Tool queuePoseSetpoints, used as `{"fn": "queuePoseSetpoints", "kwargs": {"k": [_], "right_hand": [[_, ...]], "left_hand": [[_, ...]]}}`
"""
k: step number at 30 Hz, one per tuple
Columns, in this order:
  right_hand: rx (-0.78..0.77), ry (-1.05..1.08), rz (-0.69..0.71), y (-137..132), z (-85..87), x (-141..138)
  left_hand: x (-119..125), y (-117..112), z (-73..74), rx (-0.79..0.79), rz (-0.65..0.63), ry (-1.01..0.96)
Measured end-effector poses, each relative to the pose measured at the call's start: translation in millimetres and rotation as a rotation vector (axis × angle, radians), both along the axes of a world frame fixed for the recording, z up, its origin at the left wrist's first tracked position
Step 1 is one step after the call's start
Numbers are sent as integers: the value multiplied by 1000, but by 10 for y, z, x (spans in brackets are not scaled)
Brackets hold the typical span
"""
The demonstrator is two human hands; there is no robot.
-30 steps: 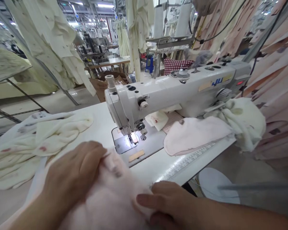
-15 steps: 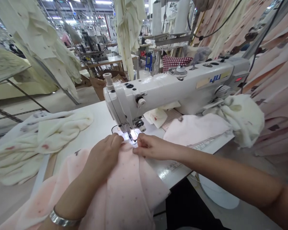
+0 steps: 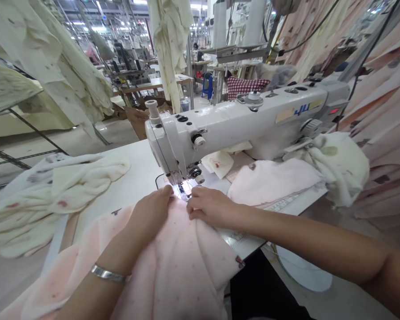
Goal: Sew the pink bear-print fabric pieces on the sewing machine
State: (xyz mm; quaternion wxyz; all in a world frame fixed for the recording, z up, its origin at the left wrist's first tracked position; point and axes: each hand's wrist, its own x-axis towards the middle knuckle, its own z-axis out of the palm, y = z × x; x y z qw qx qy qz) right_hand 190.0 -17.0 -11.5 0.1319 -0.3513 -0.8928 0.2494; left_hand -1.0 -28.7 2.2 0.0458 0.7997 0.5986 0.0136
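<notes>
At the needle: the leading edge of the pink fabric [image 3: 180, 266] lies right at the presser foot [image 3: 184, 189] of the white sewing machine [image 3: 253, 120], under its lamp.
Left hand [image 3: 151, 213]: on the fabric at 7 o'clock of the foot. Fingers bent down, tips hidden; cannot tell whether they pinch or only press. Metal bangle [image 3: 108, 274] on the wrist.
Right hand [image 3: 208, 206]: at 5 o'clock of the foot, fingers together, pinched on a fold of the fabric edge.
Progress: by my reading, the edge is placed and no sewn length shows past the foot at 12 o'clock. The bulk lies toward 6 o'clock, draped off the surface [image 3: 133, 178].
Around: cream garment heap [image 3: 53, 191] at 9 o'clock; folded pink piece [image 3: 273, 178] at 3 o'clock; cream bundle [image 3: 336, 164] beyond it.
In the way: a small cream scrap [image 3: 218, 162] at 1 o'clock, apart from the foot. Both hands crowd the foot closely.
</notes>
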Motion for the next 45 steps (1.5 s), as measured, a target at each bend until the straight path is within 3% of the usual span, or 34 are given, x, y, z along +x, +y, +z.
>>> {"fn": "queuePoseSetpoints", "kwargs": {"k": [4, 9, 14, 17, 20, 22, 28, 35, 37, 42, 45], "right_hand": [[109, -38, 82, 33, -68, 132], [175, -24, 106, -2, -45, 339], [33, 74, 69, -304, 98, 433], [-60, 37, 77, -511, 101, 368], [-44, -3, 13, -625, 38, 229], [2, -25, -39, -646, -8, 128], [17, -18, -122, -623, -66, -28], [-44, 29, -182, -616, -50, -47], [-54, 38, -189, -614, -50, -61], [-65, 39, -193, -612, -61, -52], [-7, 30, -162, -613, -72, -10]], "left_hand": [[19, 41, -78, 50, 25, -3], [60, -60, 22, 198, 32, -26], [31, -196, -63, 114, -98, -170], [-43, -264, -170, 66, -39, -186], [-119, -327, -178, 33, 67, -136], [-137, -343, -135, -5, 37, -124], [-70, -191, 66, -92, -236, -98], [-59, -16, 346, -239, -304, -200], [-41, -3, 311, -232, -294, -179], [24, -29, 34, -150, -256, -111], [64, -61, -58, -119, -254, -74]]}}
